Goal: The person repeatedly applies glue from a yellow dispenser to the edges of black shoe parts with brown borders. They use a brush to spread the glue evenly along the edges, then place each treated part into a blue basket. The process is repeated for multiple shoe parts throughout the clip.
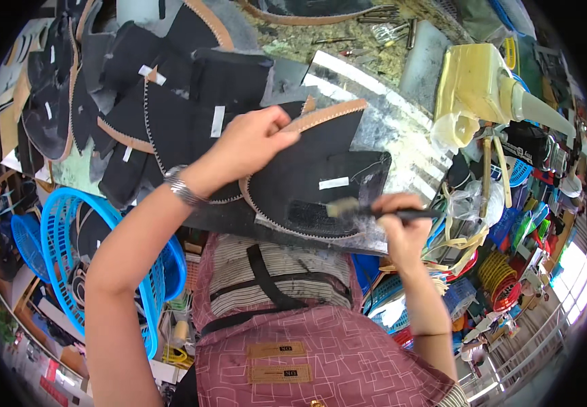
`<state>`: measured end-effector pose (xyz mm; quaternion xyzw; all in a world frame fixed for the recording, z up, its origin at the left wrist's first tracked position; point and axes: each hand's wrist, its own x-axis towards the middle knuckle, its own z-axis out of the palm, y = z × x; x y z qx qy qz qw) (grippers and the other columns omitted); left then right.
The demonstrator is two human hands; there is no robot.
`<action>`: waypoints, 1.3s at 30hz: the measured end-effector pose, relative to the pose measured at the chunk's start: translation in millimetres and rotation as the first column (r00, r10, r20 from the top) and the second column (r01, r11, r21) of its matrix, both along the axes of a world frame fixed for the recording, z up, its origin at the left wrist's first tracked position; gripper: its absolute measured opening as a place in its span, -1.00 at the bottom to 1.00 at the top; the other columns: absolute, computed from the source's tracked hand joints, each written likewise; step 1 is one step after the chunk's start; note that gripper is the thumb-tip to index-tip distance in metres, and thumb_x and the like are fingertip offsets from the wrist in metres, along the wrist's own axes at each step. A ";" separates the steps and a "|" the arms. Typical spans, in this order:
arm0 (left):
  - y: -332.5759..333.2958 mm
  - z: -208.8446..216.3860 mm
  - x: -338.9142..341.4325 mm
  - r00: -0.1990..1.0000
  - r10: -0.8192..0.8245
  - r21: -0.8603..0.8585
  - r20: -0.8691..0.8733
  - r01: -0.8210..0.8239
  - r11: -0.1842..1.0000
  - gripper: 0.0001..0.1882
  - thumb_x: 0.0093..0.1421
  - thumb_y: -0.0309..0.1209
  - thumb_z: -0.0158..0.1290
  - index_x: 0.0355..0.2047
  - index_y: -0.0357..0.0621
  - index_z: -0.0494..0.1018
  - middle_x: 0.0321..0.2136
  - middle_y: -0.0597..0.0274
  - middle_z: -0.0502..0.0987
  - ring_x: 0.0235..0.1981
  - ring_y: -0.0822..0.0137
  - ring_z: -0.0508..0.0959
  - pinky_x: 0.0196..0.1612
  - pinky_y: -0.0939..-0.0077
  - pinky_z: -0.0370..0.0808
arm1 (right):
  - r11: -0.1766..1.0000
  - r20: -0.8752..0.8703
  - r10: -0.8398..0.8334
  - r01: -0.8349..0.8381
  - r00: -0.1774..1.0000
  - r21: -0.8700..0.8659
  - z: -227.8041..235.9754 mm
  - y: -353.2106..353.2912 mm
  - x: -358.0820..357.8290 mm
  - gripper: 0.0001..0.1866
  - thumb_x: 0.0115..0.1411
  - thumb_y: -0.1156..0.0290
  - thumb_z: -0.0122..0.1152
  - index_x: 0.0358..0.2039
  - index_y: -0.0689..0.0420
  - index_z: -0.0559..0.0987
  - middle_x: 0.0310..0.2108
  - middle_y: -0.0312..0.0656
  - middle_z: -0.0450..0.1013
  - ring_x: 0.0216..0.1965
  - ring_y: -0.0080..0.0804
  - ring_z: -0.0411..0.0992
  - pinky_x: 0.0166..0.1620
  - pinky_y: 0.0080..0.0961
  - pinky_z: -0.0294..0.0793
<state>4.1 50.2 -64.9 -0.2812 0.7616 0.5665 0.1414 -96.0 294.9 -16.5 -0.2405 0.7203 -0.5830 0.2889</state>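
A black fabric shoe-upper piece [307, 166] with a tan zigzag-cut edge lies on the bench in front of me. My left hand [256, 139] pinches its tan edge at the top between thumb and fingers. In my right hand [402, 214] is a brush [344, 207] with a dark handle and pale bristles. Those bristles touch the piece beside a shiny, wet-looking dark patch [307, 217]. A small white label [334, 183] sits just above that patch.
More black upper pieces [232, 78] with tan edges overlap at the left and back. A yellowish plastic bottle [470, 85] with a long nozzle stands at the far right. Blue plastic baskets [48, 224] are below left. Small tools [382, 17] lie at the back.
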 end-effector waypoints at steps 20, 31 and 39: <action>1.9 -14.6 11.0 0.993 0.044 -0.076 -0.107 -0.052 0.996 -0.87 0.08 -0.48 -0.05 -0.40 -0.25 0.46 -0.59 0.16 0.50 -0.57 0.39 0.49 -0.49 0.52 0.40 | 0.624 -0.325 0.779 -0.712 0.536 0.322 -13.7 -28.7 36.3 -0.71 -0.23 0.59 0.07 -0.38 0.18 0.45 -0.45 -0.14 0.42 -0.49 -0.23 0.42 -0.45 -0.37 0.43; -122.6 59.7 210.5 0.145 0.904 0.289 -0.401 -0.917 0.276 -0.92 0.21 -0.38 -0.10 -0.38 -0.05 0.37 -0.52 0.44 0.41 -0.49 0.55 0.40 -0.48 0.62 0.35 | 0.989 0.418 -0.146 0.141 0.897 0.044 1.0 49.5 -26.8 -0.67 0.05 0.26 0.19 -0.38 0.27 0.37 -0.61 -0.19 0.34 -0.78 -0.48 0.30 -0.73 -0.64 0.28; -186.8 31.3 208.6 0.532 0.619 -0.574 -0.577 -0.804 0.157 -0.67 0.09 -0.46 0.01 -0.11 -0.27 0.35 -0.19 0.15 0.42 -0.22 0.39 0.43 -0.18 0.57 0.36 | 0.956 0.490 -0.287 0.280 0.823 0.090 -27.5 53.5 -46.7 -0.68 0.12 0.33 0.09 -0.16 0.20 0.34 -0.38 -0.25 0.43 -0.68 -0.53 0.35 -0.63 -0.62 0.38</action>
